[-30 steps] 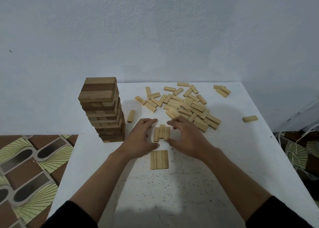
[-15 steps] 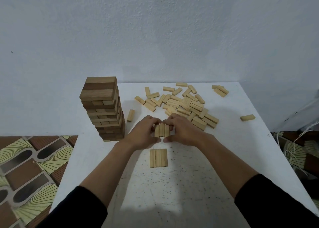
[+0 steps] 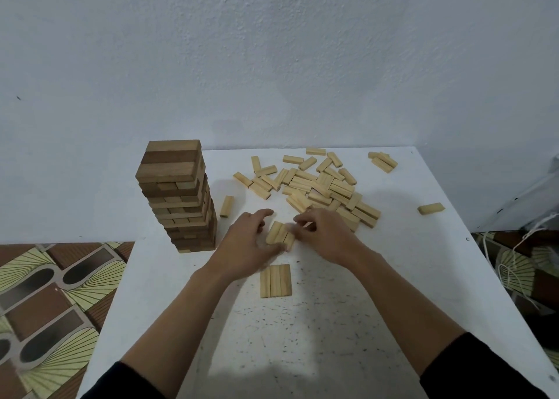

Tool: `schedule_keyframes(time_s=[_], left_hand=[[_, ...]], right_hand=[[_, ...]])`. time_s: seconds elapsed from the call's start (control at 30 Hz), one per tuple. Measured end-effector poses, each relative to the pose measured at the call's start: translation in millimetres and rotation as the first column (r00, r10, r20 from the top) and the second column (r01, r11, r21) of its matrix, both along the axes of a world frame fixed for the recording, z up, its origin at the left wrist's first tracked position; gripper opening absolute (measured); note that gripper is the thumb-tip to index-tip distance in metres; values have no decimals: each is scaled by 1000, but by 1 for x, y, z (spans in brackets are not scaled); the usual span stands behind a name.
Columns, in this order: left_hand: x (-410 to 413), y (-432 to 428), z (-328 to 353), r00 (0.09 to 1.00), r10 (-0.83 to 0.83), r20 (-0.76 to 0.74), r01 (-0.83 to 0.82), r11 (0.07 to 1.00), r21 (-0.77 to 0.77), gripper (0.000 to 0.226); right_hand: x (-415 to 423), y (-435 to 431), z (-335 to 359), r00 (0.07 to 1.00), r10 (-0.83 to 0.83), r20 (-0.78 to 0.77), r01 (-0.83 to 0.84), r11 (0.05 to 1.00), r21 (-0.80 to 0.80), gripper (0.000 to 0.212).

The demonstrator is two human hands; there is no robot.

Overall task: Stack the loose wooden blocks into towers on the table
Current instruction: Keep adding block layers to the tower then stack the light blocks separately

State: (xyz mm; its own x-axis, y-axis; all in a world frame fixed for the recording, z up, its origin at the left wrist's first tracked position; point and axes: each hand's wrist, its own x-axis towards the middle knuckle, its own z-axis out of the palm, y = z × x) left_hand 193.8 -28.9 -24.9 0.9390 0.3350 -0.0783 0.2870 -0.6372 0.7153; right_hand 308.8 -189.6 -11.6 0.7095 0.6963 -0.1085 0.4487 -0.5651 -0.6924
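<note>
Squaring a skewed row of three blocks on the table, probably as the next layer for the flat triplet just nearer. The left hand is straight-fingered and touches it. The right hand is curled; blur hides whether it pinches.

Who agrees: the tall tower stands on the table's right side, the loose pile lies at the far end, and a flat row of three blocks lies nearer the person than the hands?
One slip: the head view shows the tall tower on the table's left side, not its right. The loose pile and the flat row of three blocks lie as stated.
</note>
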Motion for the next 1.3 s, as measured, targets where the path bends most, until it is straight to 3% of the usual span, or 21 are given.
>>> schedule_keyframes(time_s=[0.07,0.23,0.4,0.53,0.6,0.73,0.83,1.13,1.3], left_hand=[[1,-8,-3,999,32,-8,-32,998,47,83],[14,-24,-8,999,36,-9,-33,980,198,86],[20,-12,-3,989,-137,-48,144,976,164,76],[8,3,-6,960,-278,-38,280,951,129,76],[0,6,-8,964,-266,3,264,958,116,77],[-15,1,-12,990,-90,107,81,993,85,69],[-25,-3,-19,994,-75,83,57,978,198,64],[-20,2,-34,992,-121,33,97,905,415,46],[-19,2,-40,993,-115,31,89,885,458,54]], right_hand=[[-1,-6,2,996,-59,-65,63,997,53,24],[-5,-10,0,974,-161,-157,182,974,135,25],[-15,-18,-2,974,-157,166,135,982,133,21],[-22,-30,-15,966,-38,256,44,999,-17,39],[-24,-32,-20,964,-2,266,24,997,-78,50],[-21,-30,-22,960,10,281,28,991,-129,64],[-20,-29,-23,939,68,336,-5,983,-184,67],[-15,-19,-29,884,152,443,-26,960,-278,57],[-16,-15,-38,839,166,518,3,951,-310,50]])
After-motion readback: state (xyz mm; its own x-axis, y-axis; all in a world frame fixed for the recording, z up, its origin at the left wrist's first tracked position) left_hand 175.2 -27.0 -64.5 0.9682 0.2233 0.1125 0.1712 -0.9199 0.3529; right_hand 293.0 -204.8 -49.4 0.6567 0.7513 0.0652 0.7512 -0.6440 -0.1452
